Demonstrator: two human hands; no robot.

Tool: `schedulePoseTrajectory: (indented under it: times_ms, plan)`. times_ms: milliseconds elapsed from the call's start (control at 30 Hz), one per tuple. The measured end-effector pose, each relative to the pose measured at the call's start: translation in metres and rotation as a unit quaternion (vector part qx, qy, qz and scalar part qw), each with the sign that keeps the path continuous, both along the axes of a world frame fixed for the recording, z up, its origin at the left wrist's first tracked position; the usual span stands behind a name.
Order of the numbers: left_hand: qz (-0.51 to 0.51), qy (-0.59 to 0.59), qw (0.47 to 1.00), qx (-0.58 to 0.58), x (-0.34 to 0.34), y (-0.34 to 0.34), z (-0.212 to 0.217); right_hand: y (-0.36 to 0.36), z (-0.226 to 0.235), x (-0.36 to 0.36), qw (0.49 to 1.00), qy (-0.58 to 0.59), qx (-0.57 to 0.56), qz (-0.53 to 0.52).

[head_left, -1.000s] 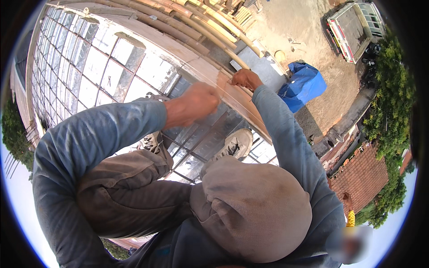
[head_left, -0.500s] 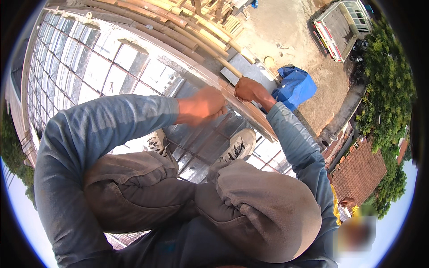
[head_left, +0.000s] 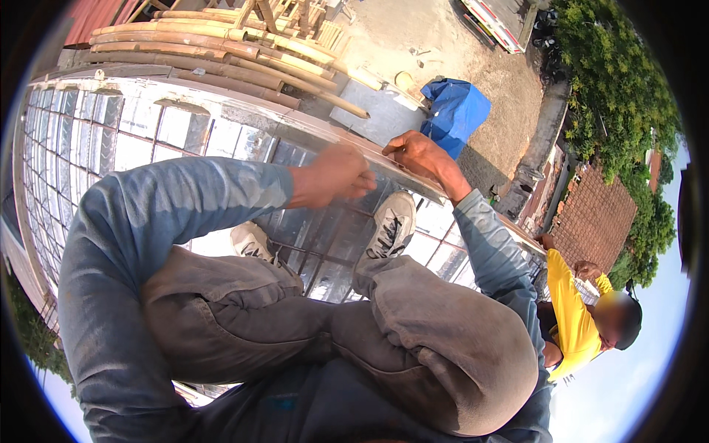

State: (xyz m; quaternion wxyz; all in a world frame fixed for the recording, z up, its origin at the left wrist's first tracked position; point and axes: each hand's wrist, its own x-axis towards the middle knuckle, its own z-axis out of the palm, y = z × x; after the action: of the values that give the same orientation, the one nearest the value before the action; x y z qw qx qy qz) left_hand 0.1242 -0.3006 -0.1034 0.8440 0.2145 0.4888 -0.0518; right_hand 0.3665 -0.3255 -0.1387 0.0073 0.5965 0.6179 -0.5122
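Note:
My left hand (head_left: 336,177), a little blurred, hovers over the grid of steel bars (head_left: 325,269) with its fingers curled in. Anything inside those fingers is too small or hidden to make out. At the upper edge of a long wooden board (head_left: 413,179) is my right hand (head_left: 428,161), its thumb and forefinger pinched together near the wood. What it pinches cannot be made out. Both my shoes, the left one (head_left: 252,242) and the right one (head_left: 391,225), stand on the bars, which lie over shiny silvery sheets.
Beyond the board, far below, lie bamboo poles (head_left: 221,46), a grey sheet (head_left: 380,117) and a blue tarp (head_left: 456,111). A truck (head_left: 493,23) stands farther off. At the right a co-worker in a yellow shirt (head_left: 572,317) is close to the board. Trees (head_left: 613,88) rise behind.
The view has turned, so the poles, tarp and truck sit farther left and up. More of the co-worker in yellow shows. My right hand has shifted slightly right along the board; its fingers stay pinched.

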Motion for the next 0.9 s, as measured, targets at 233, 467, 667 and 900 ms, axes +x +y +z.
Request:
schedulePoseTrajectory:
  times_ms: [233, 467, 667, 900]
  plan:
    - [0.015, -0.018, 1.0, -0.008, 0.006, -0.012, 0.0, 0.002, 0.031, -0.025, 0.997, -0.027, -0.056, -0.036]
    - [0.011, -0.029, 0.999, 0.027, 0.018, -0.006, 0.0, 0.001, 0.036, -0.03, 0.996, -0.082, 0.015, 0.03]
    - [0.053, -0.025, 0.997, 0.045, 0.021, -0.013, -0.006, 0.015, 0.066, -0.055, 0.971, -0.204, 0.001, 0.128]
    - [0.07, -0.064, 0.995, 0.036, 0.017, -0.018, -0.012, 0.004, 0.071, -0.07, 0.954, -0.251, 0.091, 0.133]
